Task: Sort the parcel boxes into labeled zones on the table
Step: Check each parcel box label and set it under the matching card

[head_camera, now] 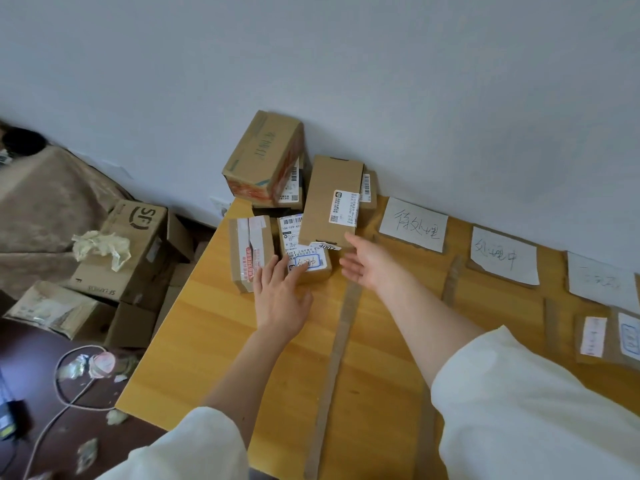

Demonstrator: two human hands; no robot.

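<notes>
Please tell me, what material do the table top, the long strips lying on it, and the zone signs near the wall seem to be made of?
The table top looks like light varnished wood: yellow tone, visible grain, a soft sheen. The long strips seem to be plain brown cardboard, matte, with rough cut edges. The zone signs look like white paper with handwriting, apparently laid on brown cardboard backing, since brown edges show around them.

Pile of parcel boxes (277, 202) jammed in the far corner of the desk (214, 341) against the wall. Left hand (280, 296) lies open, fingers (298, 271) touching a small labeled box (308, 268). Right hand (367, 265) is open too, just beside the tall box (329, 199). 3 handwritten zone cards (414, 225) sit further right.
</notes>
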